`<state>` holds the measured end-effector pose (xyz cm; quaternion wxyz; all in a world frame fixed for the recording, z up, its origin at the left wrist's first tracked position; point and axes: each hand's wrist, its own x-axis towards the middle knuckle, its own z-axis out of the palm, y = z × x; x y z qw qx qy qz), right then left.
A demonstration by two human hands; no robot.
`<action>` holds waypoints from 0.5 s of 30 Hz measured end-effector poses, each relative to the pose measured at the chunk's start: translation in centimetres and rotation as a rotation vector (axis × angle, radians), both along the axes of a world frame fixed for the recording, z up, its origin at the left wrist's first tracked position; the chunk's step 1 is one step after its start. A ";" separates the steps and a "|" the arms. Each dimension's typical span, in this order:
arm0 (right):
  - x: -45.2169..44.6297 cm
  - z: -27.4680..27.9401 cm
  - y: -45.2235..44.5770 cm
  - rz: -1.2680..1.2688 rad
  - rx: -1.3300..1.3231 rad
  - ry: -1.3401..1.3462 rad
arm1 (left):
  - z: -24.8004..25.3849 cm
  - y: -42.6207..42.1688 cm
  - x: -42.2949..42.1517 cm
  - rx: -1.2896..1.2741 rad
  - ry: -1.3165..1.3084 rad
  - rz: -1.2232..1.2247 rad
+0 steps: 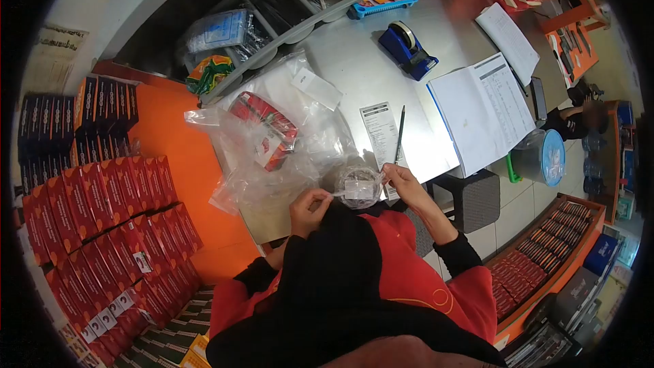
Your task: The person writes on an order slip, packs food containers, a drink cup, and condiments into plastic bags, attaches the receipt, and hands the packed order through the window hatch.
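At the near edge of the table lies a round item in a clear plastic bag [360,189], with a small pale label on top. My left hand [310,211] pinches the left end of this plastic between thumb and fingers. On the other side, my right hand [403,184] grips a gathered corner of it. What is inside the wrapping is hard to make out. Left of it, a red packet [272,126] sits among loose clear plastic bags [317,133]. A printed slip [381,129] and a black pen [400,133] lie just beyond my right hand.
A blue tape dispenser [409,51] and an open notebook [480,112] are farther up the table. A grey divided tray [279,20] borders its far left. Stacked red boxes [102,211] fill the left side; a dark stool [477,201] stands at right.
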<state>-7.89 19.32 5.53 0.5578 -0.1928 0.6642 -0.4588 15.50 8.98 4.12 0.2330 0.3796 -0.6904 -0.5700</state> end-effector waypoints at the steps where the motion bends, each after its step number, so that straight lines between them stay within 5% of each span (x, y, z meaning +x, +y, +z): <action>1: 0.1 0.3 0.0 -0.002 -0.052 -0.030 | -0.4 0.2 -0.2 0.173 0.049 0.073; 2: 0.2 0.5 -0.1 -0.001 -0.105 -0.061 | -0.7 0.3 -0.3 0.345 0.098 0.149; 5: 1.4 1.6 -0.6 -0.075 -0.206 -0.177 | 0.8 0.0 -1.4 0.040 0.163 0.039; 9: 2.9 1.6 -1.0 -0.193 -0.290 -0.289 | 1.9 0.0 -2.7 -0.002 0.198 -0.124; 15: 3.8 4.1 -1.2 -0.010 -0.333 -0.236 | 2.7 -0.3 -4.2 0.061 0.206 -0.249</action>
